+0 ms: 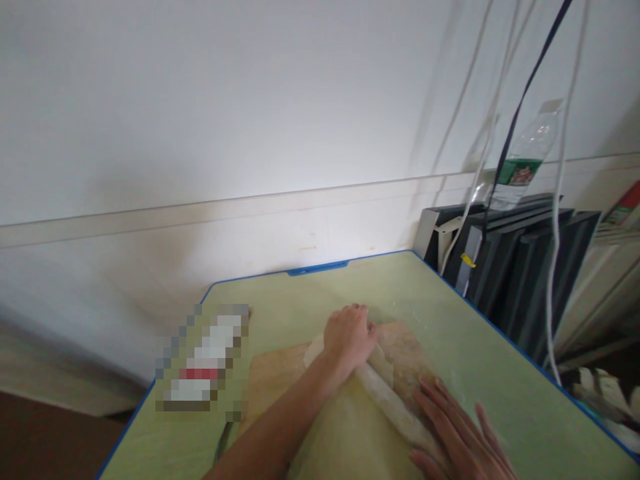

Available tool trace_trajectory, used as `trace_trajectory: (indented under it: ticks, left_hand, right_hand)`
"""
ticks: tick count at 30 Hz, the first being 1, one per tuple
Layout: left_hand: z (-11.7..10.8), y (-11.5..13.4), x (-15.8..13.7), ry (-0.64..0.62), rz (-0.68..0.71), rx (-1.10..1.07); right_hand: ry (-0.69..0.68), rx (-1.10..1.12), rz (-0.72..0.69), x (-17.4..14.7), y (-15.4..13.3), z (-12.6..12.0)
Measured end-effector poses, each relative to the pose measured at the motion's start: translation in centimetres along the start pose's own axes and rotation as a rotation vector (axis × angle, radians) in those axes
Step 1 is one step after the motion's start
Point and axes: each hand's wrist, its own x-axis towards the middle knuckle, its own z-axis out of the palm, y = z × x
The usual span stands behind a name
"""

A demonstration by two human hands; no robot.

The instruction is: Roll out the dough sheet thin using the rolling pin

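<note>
A broad, thin sheet of pale dough (345, 430) lies over a wooden board (277, 367). Slanting across the dough is a floury, pale rolling pin (395, 403); whether dough is wound around it I cannot tell. My left hand (351, 337) is closed around its far end, fingers curled over. At the near end, my right hand (457, 430) lies flat against the pin's right side, fingers stretched out and the thumb tucked low near the frame's bottom edge. Part of the dough is hidden under my left forearm.
The board rests on a green, blue-edged table (310, 300) against a white wall. A blurred-out, white and red item (203, 360) lies at left, with a dark object (223, 440) below it. Dark panels (530, 267), a plastic bottle (525, 160) and hanging cables (555, 253) are at right.
</note>
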Motion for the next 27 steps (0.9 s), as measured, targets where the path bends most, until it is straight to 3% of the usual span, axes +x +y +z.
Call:
trace_trajectory:
  ticks: [12, 19, 27]
  left_hand:
    - [1.0, 2.1, 3.6, -0.024, 0.114, 0.026]
    - [0.3, 2.1, 2.6, -0.078, 0.062, 0.071]
    - [-0.2, 1.0, 1.0, -0.087, 0.035, 0.111]
  right_hand:
    - [-0.175, 0.019, 0.11, -0.6, -0.5, 0.8]
    - [-0.258, 0.07, 0.158, 0.3, -1.2, 0.1]
    - [-0.229, 0.101, 0.17, 0.5, -2.3, -0.2]
